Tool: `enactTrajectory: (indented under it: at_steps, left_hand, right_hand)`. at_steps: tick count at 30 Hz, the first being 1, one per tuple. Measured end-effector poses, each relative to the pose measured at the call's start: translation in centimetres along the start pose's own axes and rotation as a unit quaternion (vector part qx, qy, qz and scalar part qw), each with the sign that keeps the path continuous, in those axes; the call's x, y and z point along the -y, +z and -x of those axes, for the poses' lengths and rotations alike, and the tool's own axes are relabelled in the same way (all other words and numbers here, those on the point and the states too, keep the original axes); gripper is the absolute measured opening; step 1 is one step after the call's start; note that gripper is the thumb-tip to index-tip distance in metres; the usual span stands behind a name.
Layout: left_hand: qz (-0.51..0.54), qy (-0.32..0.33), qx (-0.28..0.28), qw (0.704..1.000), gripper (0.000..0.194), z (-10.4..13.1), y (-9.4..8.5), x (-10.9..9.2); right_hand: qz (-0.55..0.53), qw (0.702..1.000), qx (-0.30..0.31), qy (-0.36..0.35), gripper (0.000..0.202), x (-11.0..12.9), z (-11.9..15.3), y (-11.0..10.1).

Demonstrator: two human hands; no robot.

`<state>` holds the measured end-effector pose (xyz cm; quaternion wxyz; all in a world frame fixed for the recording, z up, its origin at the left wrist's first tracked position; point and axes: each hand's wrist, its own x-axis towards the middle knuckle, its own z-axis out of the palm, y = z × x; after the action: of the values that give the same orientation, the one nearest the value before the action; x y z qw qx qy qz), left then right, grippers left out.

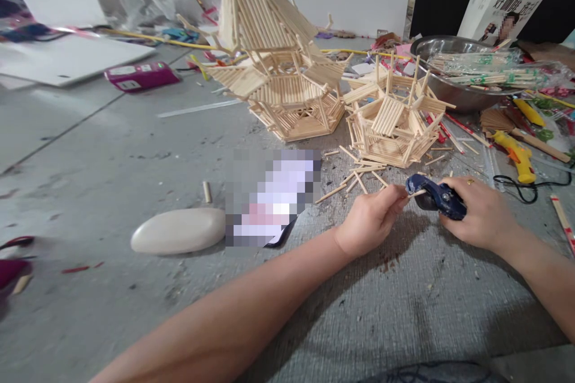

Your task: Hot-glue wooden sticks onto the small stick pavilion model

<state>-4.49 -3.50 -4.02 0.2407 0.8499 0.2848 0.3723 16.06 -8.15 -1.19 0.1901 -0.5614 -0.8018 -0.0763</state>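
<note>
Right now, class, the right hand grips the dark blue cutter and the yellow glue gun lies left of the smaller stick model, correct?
Not quite: the head view shows the yellow glue gun lying right of the smaller stick model, not left. The right hand does grip the dark blue cutter.

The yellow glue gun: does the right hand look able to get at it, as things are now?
Probably yes for distance, but the right hand would need freeing: it grips the dark blue cutting tool. The yellow glue gun lies close beyond, with only a black cable visible around the way.
</note>
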Motion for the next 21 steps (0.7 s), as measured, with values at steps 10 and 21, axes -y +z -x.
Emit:
enactTrajectory:
  at_steps: [10,21]
  left_hand:
    - [-0.016,-0.002,0.011,1.000,0.017,0.03,-0.09,-0.27]
    - [-0.007,-0.017,0.036,0.999,0.022,0.05,-0.12,-0.26]
  right_hand:
    - [0.002,1.000,0.004,0.000,0.029,0.00,0.05,0.11]
    - [-0.002,1.000,0.004,-0.010,0.031,-0.06,0.05,0.10]
